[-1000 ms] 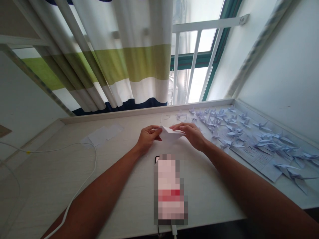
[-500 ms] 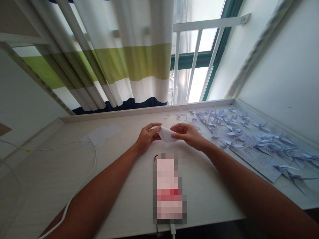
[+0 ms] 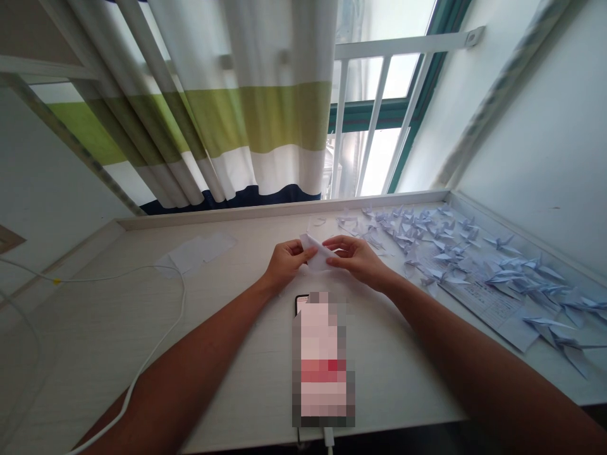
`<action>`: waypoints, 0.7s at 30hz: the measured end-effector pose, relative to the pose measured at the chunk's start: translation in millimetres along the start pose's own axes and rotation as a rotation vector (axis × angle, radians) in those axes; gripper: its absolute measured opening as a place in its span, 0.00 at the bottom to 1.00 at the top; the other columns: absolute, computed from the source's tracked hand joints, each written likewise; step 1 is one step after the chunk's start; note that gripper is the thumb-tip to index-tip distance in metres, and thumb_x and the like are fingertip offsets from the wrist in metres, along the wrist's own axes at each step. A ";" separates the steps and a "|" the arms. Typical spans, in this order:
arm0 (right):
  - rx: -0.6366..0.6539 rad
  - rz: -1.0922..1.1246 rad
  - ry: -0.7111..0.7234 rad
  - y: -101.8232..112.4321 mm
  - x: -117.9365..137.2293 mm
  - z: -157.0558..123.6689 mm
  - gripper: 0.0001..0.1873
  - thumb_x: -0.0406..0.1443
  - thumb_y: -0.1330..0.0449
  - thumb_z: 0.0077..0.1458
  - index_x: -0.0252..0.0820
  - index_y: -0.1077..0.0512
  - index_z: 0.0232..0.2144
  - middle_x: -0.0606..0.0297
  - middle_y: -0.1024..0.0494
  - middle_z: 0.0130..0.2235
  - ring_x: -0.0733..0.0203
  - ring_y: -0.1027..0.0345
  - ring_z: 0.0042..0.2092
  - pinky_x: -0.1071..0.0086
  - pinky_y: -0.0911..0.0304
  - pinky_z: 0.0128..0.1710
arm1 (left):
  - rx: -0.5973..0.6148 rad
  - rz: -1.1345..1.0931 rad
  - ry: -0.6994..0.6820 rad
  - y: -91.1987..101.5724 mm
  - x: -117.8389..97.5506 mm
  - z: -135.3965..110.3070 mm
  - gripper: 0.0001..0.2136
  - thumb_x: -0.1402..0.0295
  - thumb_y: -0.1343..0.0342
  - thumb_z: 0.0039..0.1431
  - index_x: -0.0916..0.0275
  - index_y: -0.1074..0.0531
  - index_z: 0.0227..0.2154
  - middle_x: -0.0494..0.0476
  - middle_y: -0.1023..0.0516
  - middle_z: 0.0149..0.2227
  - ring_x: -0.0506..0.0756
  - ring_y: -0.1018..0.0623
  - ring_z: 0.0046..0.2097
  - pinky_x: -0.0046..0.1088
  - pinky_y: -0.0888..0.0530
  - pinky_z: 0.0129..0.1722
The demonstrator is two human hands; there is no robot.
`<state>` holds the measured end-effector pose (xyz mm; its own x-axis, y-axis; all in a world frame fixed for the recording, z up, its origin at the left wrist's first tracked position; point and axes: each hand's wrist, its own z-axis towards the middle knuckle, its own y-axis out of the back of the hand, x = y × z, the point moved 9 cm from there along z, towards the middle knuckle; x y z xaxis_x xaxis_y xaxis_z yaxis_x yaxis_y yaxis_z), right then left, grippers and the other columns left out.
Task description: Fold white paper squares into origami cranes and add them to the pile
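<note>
Between my two hands, just above the tabletop, is a small folded sheet of white paper (image 3: pixel 317 259). My left hand (image 3: pixel 286 260) pinches its left side, the thumb lying across the front face. On the right side, my right hand (image 3: pixel 353 258) grips the paper's edge between thumb and fingers. The fingers behind the paper are partly hidden. To the right, many folded paper cranes (image 3: pixel 408 227) lie spread over the table, some of them on a printed sheet (image 3: pixel 493 311).
A phone (image 3: pixel 322 360), its screen blurred out, lies in front of me with a cable plugged in. Flat white paper sheets (image 3: pixel 194 253) rest at the left. A white cable (image 3: pixel 181 303) crosses my left forearm. A raised rim (image 3: pixel 227 213) borders the table's back, below a curtain (image 3: pixel 265 120).
My left thumb has moved right, further over the paper's face, and the left fingers have curled in. The paper is turned slightly. My right hand keeps its grip. The view has shifted a little.
</note>
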<state>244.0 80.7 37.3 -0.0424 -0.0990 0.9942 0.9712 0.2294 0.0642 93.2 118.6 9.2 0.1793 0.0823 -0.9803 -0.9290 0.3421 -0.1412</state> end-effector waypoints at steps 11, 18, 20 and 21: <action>-0.108 -0.168 0.126 11.2 6.9 2.0 0.15 0.45 0.31 0.54 0.43 0.17 0.39 0.59 0.15 0.39 0.56 0.24 0.39 0.64 0.31 0.39 | 0.194 -0.045 0.008 -27.5 -2.7 -5.1 0.25 0.62 0.27 0.50 0.64 0.28 0.49 0.58 0.15 0.37 0.54 0.18 0.38 0.29 0.25 0.40; -0.185 -0.207 0.197 13.5 14.8 -0.1 0.12 0.44 0.32 0.55 0.41 0.19 0.32 0.60 0.17 0.34 0.57 0.26 0.36 0.64 0.31 0.38 | 0.147 -0.034 0.047 -29.4 -5.4 -4.8 0.23 0.56 0.28 0.50 0.65 0.27 0.42 0.57 0.17 0.31 0.54 0.20 0.31 0.29 0.25 0.34; -0.180 -0.164 0.183 12.3 14.5 -0.6 0.13 0.45 0.32 0.54 0.40 0.20 0.32 0.60 0.17 0.34 0.58 0.26 0.36 0.64 0.31 0.37 | 0.142 0.004 0.060 -30.0 -4.7 -5.5 0.20 0.55 0.28 0.50 0.66 0.25 0.37 0.58 0.17 0.31 0.53 0.20 0.31 0.28 0.26 0.34; -0.180 -0.150 0.177 12.1 14.7 -1.0 0.14 0.45 0.32 0.54 0.40 0.20 0.33 0.60 0.18 0.34 0.58 0.26 0.35 0.65 0.31 0.36 | 0.133 0.027 0.063 -29.5 -4.5 -6.0 0.19 0.55 0.28 0.49 0.66 0.23 0.34 0.58 0.17 0.31 0.53 0.20 0.32 0.28 0.26 0.33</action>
<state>255.4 81.0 52.6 -0.1625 -0.2900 0.9431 0.9838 0.0256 0.1774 117.9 102.5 17.0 0.1305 0.0355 -0.9908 -0.8812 0.4622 -0.0995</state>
